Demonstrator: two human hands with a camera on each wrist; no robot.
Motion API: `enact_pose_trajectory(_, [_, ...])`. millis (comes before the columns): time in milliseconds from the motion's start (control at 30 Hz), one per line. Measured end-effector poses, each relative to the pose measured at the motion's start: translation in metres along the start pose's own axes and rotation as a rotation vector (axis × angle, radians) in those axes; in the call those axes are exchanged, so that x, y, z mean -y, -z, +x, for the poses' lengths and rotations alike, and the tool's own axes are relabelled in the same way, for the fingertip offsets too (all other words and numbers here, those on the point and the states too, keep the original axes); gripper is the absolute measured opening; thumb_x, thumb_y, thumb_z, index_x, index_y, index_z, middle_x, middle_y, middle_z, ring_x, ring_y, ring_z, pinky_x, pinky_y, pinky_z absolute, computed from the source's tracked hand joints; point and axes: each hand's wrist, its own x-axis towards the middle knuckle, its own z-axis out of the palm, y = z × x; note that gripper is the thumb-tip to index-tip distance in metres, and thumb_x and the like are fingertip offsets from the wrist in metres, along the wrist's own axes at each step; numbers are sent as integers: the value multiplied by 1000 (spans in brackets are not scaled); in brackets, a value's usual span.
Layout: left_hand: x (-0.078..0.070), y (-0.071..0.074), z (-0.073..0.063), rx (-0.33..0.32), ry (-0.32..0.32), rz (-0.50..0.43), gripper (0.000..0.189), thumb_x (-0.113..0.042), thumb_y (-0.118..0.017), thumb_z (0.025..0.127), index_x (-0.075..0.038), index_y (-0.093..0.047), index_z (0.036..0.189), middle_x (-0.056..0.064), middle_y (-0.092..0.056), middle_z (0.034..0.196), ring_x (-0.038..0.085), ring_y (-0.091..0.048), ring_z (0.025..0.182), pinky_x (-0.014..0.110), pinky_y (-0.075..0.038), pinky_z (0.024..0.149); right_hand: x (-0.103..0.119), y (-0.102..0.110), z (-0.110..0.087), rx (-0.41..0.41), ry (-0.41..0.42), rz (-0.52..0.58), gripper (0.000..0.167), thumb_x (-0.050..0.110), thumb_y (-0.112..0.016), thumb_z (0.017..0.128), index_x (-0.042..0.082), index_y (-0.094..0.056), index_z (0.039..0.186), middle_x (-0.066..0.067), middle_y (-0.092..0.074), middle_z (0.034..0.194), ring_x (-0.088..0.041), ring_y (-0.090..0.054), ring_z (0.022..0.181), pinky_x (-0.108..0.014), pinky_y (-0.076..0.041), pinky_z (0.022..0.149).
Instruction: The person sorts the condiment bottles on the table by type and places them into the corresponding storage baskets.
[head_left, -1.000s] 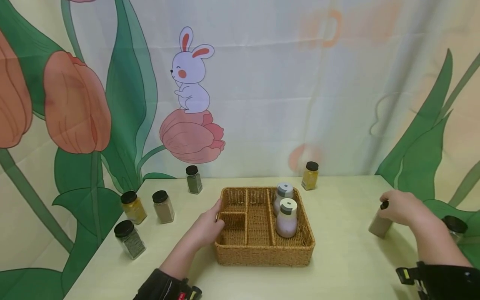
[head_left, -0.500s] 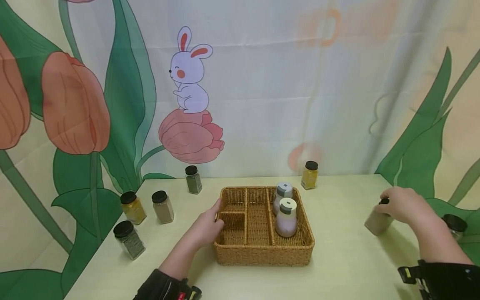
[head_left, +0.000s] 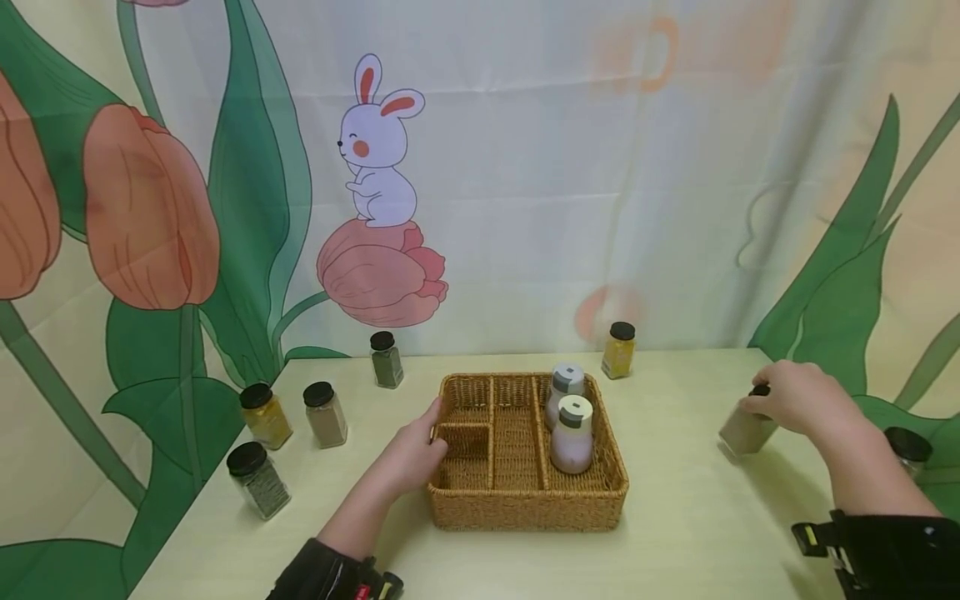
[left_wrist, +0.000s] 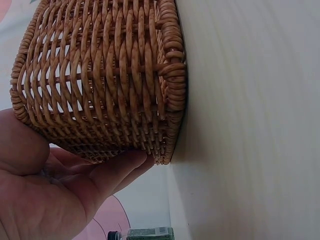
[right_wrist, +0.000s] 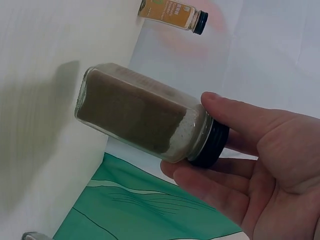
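In the head view my left hand (head_left: 411,454) holds the left side of a divided wicker basket (head_left: 528,510). Its fingers lie along the outer wall (left_wrist: 95,55), the thumb at the rim. Two white-capped shaker bottles (head_left: 572,446) stand in the basket's right compartment. My right hand (head_left: 806,404) pinches a glass spice jar (head_left: 746,429) near its black lid. Brownish-grey powder fills most of this jar (right_wrist: 132,110), which hangs tilted over the table, its shadow beside it.
On the left stand a yellow jar (head_left: 267,421), a beige jar (head_left: 327,421) and a dark-flecked jar (head_left: 262,483). Farther back are a green jar (head_left: 387,364) and another yellow jar (head_left: 618,354). A black-lidded jar (head_left: 909,450) is partly behind the right forearm. A printed curtain (head_left: 525,208) hangs behind.
My right hand has carried the powder jar a little to the left and upward in the head view. The left hand and the basket have stayed in place.
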Motion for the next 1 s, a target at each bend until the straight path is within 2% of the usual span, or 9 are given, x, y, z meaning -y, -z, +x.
enact_pose_trajectory(167, [0,0,0,-1,3,0,74,-5,-46,98,-9,-14,164,23,-34,160,10,-29,44,28,-35,43,3,3,0,-14,-3,4,53,27,-74,91,-18,-63,117,-36,-65,109,-53,-61,95,-55,-52,69])
enact_pose_trajectory(400, [0,0,0,-1,7,8,73,-5,-46,99,-9,-13,164,21,-29,162,10,-28,45,28,-36,43,7,9,2,-27,-19,-2,49,31,-73,91,-14,-67,111,-27,-68,97,-42,-62,86,-50,-51,64])
enact_pose_trajectory(533, [-1,0,-1,0,9,10,74,-6,-46,98,-10,-13,165,21,-30,162,10,-29,44,27,-36,43,9,13,3,-34,-16,-22,52,33,-74,91,-14,-67,111,-28,-68,97,-44,-61,86,-50,-51,64])
enact_pose_trajectory(733, [-1,0,0,0,8,6,74,-7,-46,98,-10,-14,165,21,-31,161,10,-30,44,27,-36,43,13,17,5,-51,-9,-9,50,36,-74,90,-11,-69,108,-23,-69,94,-39,-62,83,-48,-51,62])
enact_pose_trajectory(1000, [0,1,0,-8,-10,14,73,-5,-46,98,-7,-15,164,24,-31,160,11,-29,45,30,-39,45,23,24,8,-68,2,-7,54,37,-75,90,-13,-69,111,-28,-69,101,-44,-63,89,-52,-51,66])
